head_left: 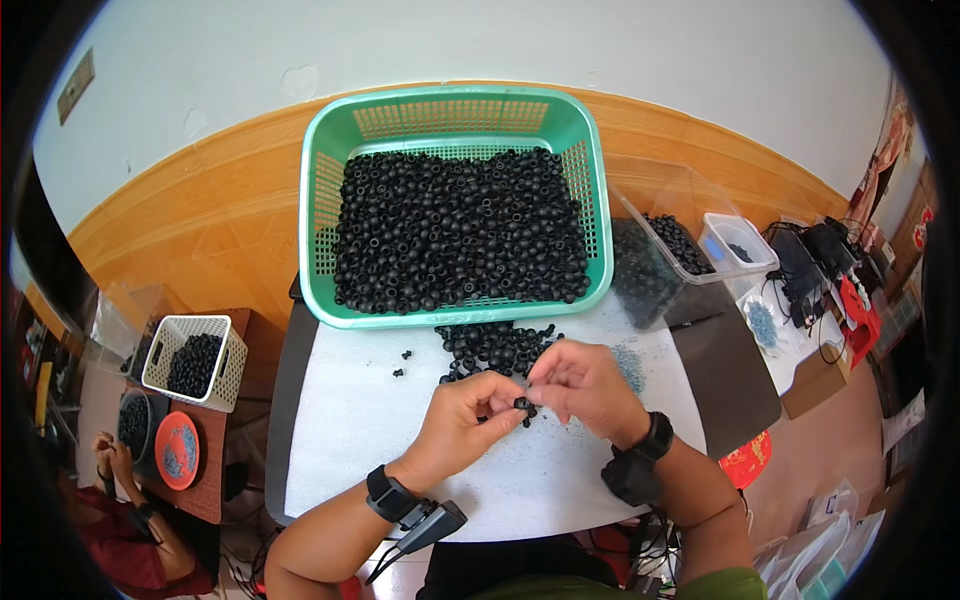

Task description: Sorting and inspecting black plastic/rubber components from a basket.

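Over the white sheet (345,450) my left hand (452,420) pinches a small round black part (523,404) between thumb and fingers. My right hand (590,388) is closed right beside it, fingertips pressed together close to the part; whatever they hold is too small to make out. Just beyond both hands lies a loose pile of the same black parts (490,346). To the right of my right hand is a scatter of tiny blue-grey pieces (629,368). Behind the pile stands a green plastic basket (455,320) heaped with black parts.
A clear bin (665,290) of black parts stands right of the basket, with a white tub (768,258) beyond. Two stray parts (400,372) lie on the left of the sheet. Far left, a co-worker's hands (113,455) are near a red plate (177,425) and a white basket (233,375).
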`<state>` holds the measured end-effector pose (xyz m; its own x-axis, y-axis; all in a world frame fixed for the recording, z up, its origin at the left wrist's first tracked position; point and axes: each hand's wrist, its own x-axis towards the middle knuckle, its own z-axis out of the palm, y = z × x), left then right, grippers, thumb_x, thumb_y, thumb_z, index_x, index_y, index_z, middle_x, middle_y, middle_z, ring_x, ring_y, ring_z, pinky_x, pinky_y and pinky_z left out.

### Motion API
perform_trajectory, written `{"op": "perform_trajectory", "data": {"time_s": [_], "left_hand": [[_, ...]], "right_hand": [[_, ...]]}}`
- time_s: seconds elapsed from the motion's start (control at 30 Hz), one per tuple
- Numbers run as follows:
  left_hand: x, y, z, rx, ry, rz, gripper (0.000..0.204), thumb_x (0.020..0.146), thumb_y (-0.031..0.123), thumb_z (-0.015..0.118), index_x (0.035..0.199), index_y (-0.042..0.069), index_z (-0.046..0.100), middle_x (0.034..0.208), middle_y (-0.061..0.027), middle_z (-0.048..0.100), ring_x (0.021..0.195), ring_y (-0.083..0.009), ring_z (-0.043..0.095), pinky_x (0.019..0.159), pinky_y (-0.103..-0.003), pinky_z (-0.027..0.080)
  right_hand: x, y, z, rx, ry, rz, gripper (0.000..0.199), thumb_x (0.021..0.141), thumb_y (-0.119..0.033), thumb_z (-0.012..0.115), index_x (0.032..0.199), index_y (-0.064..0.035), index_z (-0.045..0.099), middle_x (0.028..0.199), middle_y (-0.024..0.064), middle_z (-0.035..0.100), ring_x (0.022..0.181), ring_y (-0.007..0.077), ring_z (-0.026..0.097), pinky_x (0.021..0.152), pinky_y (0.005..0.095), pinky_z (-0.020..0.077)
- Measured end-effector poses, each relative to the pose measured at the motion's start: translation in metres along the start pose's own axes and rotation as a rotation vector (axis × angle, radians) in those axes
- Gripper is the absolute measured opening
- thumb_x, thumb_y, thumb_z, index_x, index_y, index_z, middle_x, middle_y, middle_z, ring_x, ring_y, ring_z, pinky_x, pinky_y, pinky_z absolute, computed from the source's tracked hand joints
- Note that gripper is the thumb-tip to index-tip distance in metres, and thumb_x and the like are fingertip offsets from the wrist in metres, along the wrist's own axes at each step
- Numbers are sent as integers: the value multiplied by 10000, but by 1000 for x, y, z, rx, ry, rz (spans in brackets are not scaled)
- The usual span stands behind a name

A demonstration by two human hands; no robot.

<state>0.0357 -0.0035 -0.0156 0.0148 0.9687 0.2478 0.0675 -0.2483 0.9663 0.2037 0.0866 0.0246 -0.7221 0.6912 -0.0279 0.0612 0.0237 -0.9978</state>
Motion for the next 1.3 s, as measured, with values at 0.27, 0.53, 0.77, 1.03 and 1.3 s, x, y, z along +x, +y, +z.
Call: {"op": "perform_trajectory", "data": {"time_s": [0.27,0.53,0.77,1.03,1.3], "left_hand": [[3,0,-12,-256,124,-112,156,784,-44,657,920,15,608,734,23,575,628,-50,545,587,-181,464],[3,2,-11,-238,114,-126,158,787,-17,665,930,19,607,722,32,542,631,-37,530,592,-172,462],[4,2,-13,-261,115,-67,117,812,-21,635,913,29,603,729,61,530,625,4,466,557,-148,396],[7,-3,-17,-317,133,-106,151,791,-51,638,921,19,605,748,3,590,612,-49,546,567,-178,450],[10,0,-14,-327,146,-120,115,804,-29,633,908,10,603,745,4,601,600,-36,529,538,-164,417]], "right_hand": [[-52,-65,25,284,-847,-737,451,928,-324,515,1120,84,536,1167,272,527,1032,402,542,852,472,440],[-91,-77,49,671,-955,-763,746,898,-501,455,1242,160,430,1211,464,379,1101,539,469,799,525,451],[-103,-80,56,643,-745,-639,746,893,-527,452,1242,132,455,1227,429,407,1160,502,449,904,544,394],[-39,-61,-6,-358,-351,-519,101,791,-64,652,821,19,603,834,136,626,729,280,598,637,327,469],[0,20,-13,-1144,-126,-487,89,724,-56,646,801,-44,603,734,86,521,675,294,552,594,380,456]]}}
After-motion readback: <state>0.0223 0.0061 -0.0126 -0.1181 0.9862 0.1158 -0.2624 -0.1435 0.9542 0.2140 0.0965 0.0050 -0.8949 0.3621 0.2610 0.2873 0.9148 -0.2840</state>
